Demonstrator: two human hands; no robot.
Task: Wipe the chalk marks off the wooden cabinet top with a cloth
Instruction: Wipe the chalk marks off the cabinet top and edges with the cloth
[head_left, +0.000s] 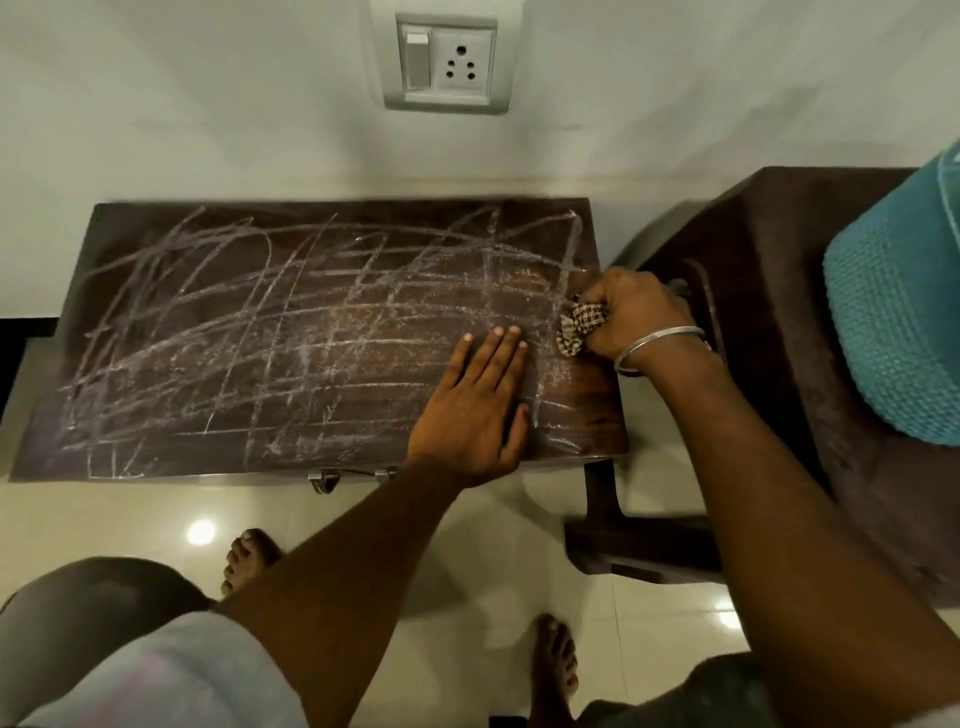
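The dark wooden cabinet top (171, 421) stands against the white wall, covered almost everywhere with white chalk scribbles (270, 312). My left hand (475, 410) lies flat on its right front part, fingers together and pointing away from me. My right hand (631, 314), with a silver bangle on the wrist, is closed on a crumpled checked cloth (579, 325) at the top's right edge. The cloth touches the wood there.
A dark brown plastic chair (769, 322) stands close to the right of the cabinet, with a teal knitted item (898, 312) on it. A wall socket (447, 62) is above. My bare feet (249, 558) stand on glossy floor tiles in front.
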